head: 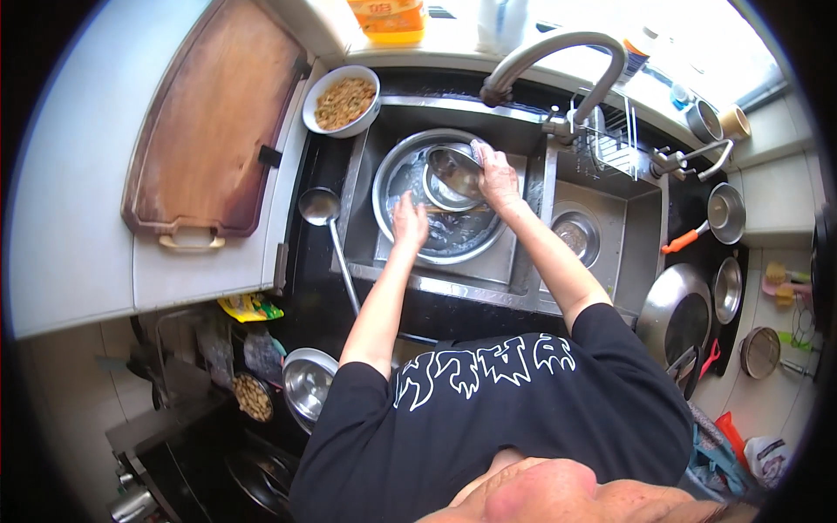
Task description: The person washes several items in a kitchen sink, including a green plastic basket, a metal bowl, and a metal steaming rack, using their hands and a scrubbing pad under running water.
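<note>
My right hand (499, 180) grips the rim of a small metal bowl (454, 171), tilted over a large round metal basin (381, 216). Cloudy water (458, 242) fills part of the basin, which sits in the left bowl of a steel double sink (523, 261). Beneath the held bowl another pale-rimmed bowl (444, 196) lies in the water. Thin wooden sticks, apparently chopsticks (471, 210), show just below it. My left hand (410, 223) is over the basin's left side, slightly blurred, fingers apart and nothing visible in it.
A curved faucet (562, 46) arches behind the sink, beside a wire rack (611, 147). At left are a bowl of food (343, 101), a ladle (320, 206) and a wooden cutting board (209, 124). Pans, including a large wok-like pan (677, 317), line the right side.
</note>
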A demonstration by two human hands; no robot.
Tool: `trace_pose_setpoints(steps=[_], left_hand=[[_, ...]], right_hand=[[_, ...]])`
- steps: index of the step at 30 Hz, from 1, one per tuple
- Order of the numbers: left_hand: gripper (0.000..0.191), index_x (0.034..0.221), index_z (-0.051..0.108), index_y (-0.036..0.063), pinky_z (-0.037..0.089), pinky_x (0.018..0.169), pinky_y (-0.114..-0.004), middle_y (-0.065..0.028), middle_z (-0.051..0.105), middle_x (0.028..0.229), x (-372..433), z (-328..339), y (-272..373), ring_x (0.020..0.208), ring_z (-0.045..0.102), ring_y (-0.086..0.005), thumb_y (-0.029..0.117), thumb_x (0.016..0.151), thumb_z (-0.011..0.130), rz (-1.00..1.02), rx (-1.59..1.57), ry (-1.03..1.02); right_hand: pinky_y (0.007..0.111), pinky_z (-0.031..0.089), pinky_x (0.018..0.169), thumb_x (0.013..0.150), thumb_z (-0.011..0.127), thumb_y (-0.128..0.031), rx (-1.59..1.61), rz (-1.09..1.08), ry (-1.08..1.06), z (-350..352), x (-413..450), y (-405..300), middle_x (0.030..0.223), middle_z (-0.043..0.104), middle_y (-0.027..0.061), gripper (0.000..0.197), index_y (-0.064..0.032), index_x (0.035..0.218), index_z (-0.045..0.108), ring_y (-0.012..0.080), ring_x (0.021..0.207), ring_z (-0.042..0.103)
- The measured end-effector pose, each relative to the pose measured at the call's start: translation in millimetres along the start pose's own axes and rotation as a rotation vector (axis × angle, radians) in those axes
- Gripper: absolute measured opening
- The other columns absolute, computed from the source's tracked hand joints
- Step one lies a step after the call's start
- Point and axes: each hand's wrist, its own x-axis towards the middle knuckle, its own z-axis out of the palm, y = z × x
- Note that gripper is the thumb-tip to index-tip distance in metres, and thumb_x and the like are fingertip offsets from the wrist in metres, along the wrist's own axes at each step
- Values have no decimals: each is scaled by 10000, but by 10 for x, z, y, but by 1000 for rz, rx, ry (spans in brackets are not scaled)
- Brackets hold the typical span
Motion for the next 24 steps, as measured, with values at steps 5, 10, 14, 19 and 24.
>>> trace_pose_setpoints(steps=[5, 10, 14, 19, 24], left_hand=[[447, 1221, 495, 19, 413, 950, -436, -250, 563, 1133, 88, -38, -252, 1090, 535, -378, 241, 844, 585, -219, -3, -47], [459, 1216, 511, 46, 437, 917, -415, -219, 596, 1095, 47, 73, -402, 1050, 568, -352, 273, 828, 602, -359, -64, -62], [462, 1226, 516, 42, 451, 897, -397, -199, 616, 1083, 79, 111, -546, 1029, 592, -323, 270, 832, 599, -388, -59, -30], [460, 1239, 493, 18, 401, 974, -427, -242, 559, 1179, 154, 140, -441, 1128, 522, -368, 224, 840, 587, -442, -102, -65], [540, 1279, 446, -15, 378, 1000, -420, -274, 537, 1194, 111, 267, -337, 1162, 494, -377, 245, 829, 594, -368, 14, -109]], right_hand=[[469, 518, 794, 857, 512, -148, -192, 270, -241, 347, 37, 41, 1015, 575, 261, 225, -23, 1043, 532, 402, 896, 630], [482, 490, 845, 832, 509, -148, 29, 414, -185, 473, 3, -71, 897, 637, 287, 240, 39, 967, 577, 429, 898, 623], [472, 513, 792, 815, 529, -146, -59, 198, -406, 330, -22, -192, 901, 643, 264, 237, 16, 976, 593, 400, 877, 638], [418, 564, 637, 881, 477, -123, -351, 59, -372, 541, -363, -173, 805, 624, 236, 190, 19, 1000, 518, 374, 761, 671], [440, 558, 631, 831, 532, -106, -150, 254, -351, 812, -365, 118, 834, 642, 259, 253, 48, 1032, 528, 328, 758, 683]])
